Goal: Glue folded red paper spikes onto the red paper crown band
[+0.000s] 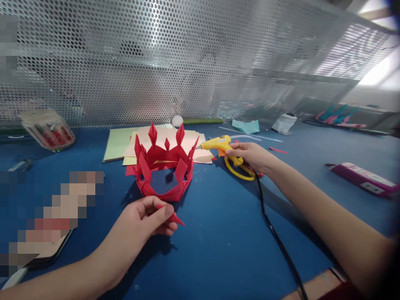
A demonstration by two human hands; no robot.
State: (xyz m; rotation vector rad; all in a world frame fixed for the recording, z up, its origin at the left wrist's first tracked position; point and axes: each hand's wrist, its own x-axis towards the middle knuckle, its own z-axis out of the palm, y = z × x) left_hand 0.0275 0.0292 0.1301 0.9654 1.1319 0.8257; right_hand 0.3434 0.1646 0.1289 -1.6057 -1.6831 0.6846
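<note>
Between the thumb and fingers of my left hand (150, 218) is a small folded red paper piece (178, 219), its pointed end sticking out to the right. Just behind that hand a red folded-paper crown (168, 192) stands upright on the blue table, its pointed pieces rising around the ring. My right hand (246, 155) grips a yellow hot glue gun (218, 143) by the handle, its nozzle aimed left beside the crown's right side. A black cord (271, 227) runs from the gun toward the front edge. Yellow-handled scissors (239, 173) seem to lie under the gun.
Stacked coloured paper sheets (117, 143) lie behind the crown. A glass jar (50, 130) with red pieces stands at the left, a partly blurred phone (58, 246) nearer. Rightward are a teal paper scrap (246, 126) and a purple package (364, 179). A perforated metal panel (193, 62) closes the back.
</note>
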